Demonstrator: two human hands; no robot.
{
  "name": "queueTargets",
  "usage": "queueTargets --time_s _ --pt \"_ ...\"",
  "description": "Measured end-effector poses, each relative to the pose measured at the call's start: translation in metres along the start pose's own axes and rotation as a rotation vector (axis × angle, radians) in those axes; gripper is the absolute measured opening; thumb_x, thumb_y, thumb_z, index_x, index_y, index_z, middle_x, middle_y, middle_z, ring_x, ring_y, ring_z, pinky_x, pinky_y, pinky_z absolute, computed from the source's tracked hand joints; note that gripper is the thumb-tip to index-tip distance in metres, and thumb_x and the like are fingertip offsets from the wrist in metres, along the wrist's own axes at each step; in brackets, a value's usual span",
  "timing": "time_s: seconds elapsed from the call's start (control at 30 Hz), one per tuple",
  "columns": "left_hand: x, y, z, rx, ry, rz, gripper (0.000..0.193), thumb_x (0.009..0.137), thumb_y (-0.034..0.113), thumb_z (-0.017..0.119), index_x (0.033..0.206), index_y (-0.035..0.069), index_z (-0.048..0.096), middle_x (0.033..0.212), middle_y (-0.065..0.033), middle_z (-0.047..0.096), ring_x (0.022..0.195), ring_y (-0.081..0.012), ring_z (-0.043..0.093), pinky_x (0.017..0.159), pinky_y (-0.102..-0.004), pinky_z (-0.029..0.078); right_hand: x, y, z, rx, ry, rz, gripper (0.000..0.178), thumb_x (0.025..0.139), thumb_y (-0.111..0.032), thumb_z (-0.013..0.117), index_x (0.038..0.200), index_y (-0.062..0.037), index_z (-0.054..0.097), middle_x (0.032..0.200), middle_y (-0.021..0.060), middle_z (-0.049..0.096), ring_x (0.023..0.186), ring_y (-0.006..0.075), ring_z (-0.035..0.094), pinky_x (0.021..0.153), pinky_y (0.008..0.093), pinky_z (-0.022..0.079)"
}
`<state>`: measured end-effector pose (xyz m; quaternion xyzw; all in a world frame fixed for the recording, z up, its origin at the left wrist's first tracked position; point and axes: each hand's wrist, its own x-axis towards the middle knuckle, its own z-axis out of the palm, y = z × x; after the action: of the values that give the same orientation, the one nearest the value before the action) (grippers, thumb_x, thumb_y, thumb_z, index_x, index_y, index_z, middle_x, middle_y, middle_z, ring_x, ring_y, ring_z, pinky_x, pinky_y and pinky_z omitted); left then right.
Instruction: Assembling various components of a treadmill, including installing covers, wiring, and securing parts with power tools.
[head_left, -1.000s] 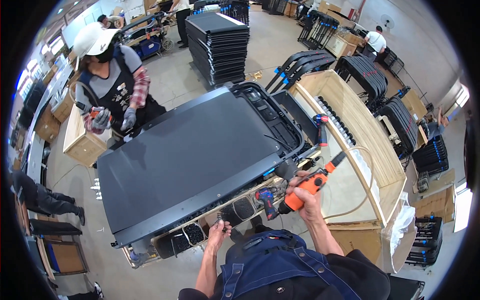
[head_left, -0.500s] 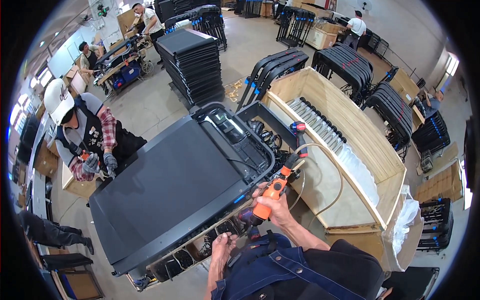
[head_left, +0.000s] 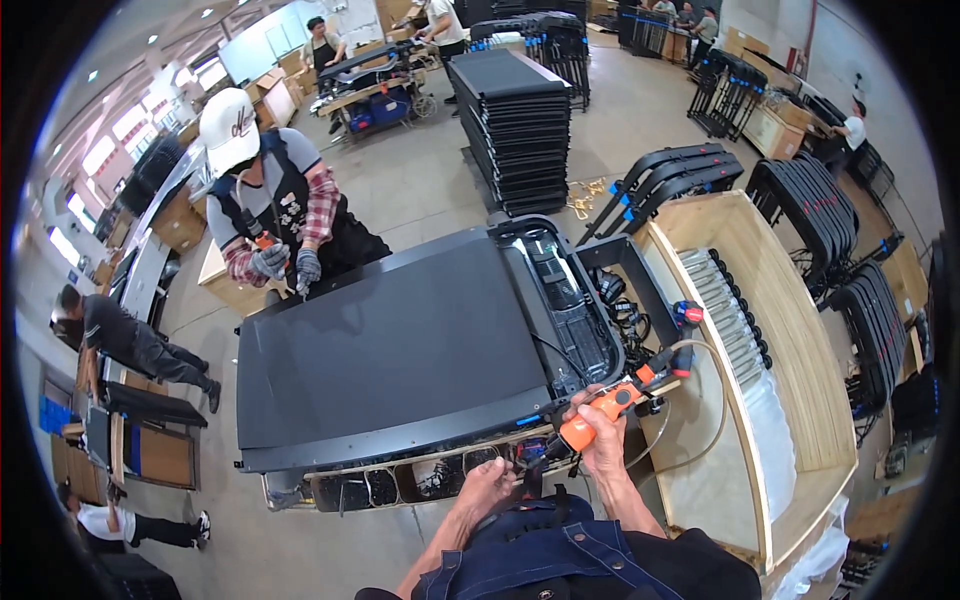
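Observation:
My right hand [head_left: 603, 447] is wrapped round an orange power screwdriver [head_left: 590, 425], its dark nose pointing down and left. Close by that nose, the fingers of my left hand [head_left: 487, 487] are pinched together; whatever they hold is too small to make out. Both hands are at the near right corner of a black treadmill deck [head_left: 400, 350], just in front of its edge. Dark bins [head_left: 440, 475] of small parts sit in a row below that edge.
A tan hose [head_left: 722, 400] loops from the screwdriver beside a wooden crate [head_left: 690, 440] of metal rods. A red-and-black hand tool [head_left: 686, 330] stands nearby. Across the deck, a gloved co-worker [head_left: 285, 200] holds another driver. Stacked black decks [head_left: 515, 140] rise behind.
My view has turned left, so the scene sits further right. My left hand and the screwdriver's nose have come closer together. The right hand keeps its grip.

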<state>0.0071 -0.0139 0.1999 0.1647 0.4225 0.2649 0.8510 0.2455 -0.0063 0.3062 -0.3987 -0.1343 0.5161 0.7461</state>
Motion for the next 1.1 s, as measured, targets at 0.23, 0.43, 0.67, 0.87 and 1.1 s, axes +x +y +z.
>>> queueTargets --time_s 0.23,0.43,0.67,0.87,1.1 --pt "-0.011 0.000 0.004 0.042 0.010 0.052 0.031 0.100 0.031 0.063 0.111 0.002 0.063 0.077 -0.0033 0.060 0.065 -0.0116 0.056 0.057 -0.0241 0.046 -0.007 -0.001 -0.001 0.005 -0.022 -0.015 0.042 0.081 -0.006 0.071 0.119 -0.0057 0.052 0.100 0.0109 0.065 0.082 0.0208 0.066 0.080 0.0409 0.056" --pt "-0.001 0.006 0.011 -0.112 -0.030 0.155 0.017 0.100 0.027 0.064 0.093 0.013 0.058 0.075 -0.0001 0.058 0.061 -0.0131 0.055 0.055 -0.0272 0.050 0.001 -0.001 0.006 0.040 -0.003 -0.023 0.043 0.080 -0.005 0.071 0.118 -0.0078 0.051 0.099 0.0082 0.061 0.087 0.0210 0.063 0.082 0.0396 0.055" --pt "0.001 0.016 0.022 -0.406 -0.190 0.014 0.019 0.098 0.023 0.066 0.107 0.007 0.062 0.087 -0.0018 0.064 0.076 -0.0108 0.062 0.064 -0.0215 0.052 0.008 -0.006 0.014 0.087 -0.110 -0.130 0.042 0.084 -0.002 0.067 0.123 -0.0040 0.051 0.102 0.0120 0.065 0.086 0.0245 0.067 0.089 0.0438 0.053" --pt "-0.007 0.000 0.021 -0.428 -0.253 -0.011 0.023 0.098 0.016 0.065 0.116 0.004 0.061 0.095 -0.0057 0.068 0.085 -0.0164 0.067 0.071 -0.0244 0.059 -0.009 -0.007 0.010 0.074 -0.049 -0.179 0.043 0.086 -0.006 0.067 0.125 -0.0035 0.049 0.104 0.0132 0.065 0.084 0.0256 0.067 0.089 0.0452 0.054" --pt "0.003 -0.020 0.031 -0.646 -0.340 -0.041 0.022 0.102 0.019 0.058 0.118 0.004 0.060 0.093 -0.0052 0.065 0.083 -0.0151 0.063 0.070 -0.0246 0.057 -0.011 -0.006 0.005 0.000 -0.015 -0.166 0.043 0.087 -0.010 0.069 0.125 -0.0084 0.049 0.105 0.0098 0.062 0.087 0.0232 0.063 0.093 0.0465 0.051"
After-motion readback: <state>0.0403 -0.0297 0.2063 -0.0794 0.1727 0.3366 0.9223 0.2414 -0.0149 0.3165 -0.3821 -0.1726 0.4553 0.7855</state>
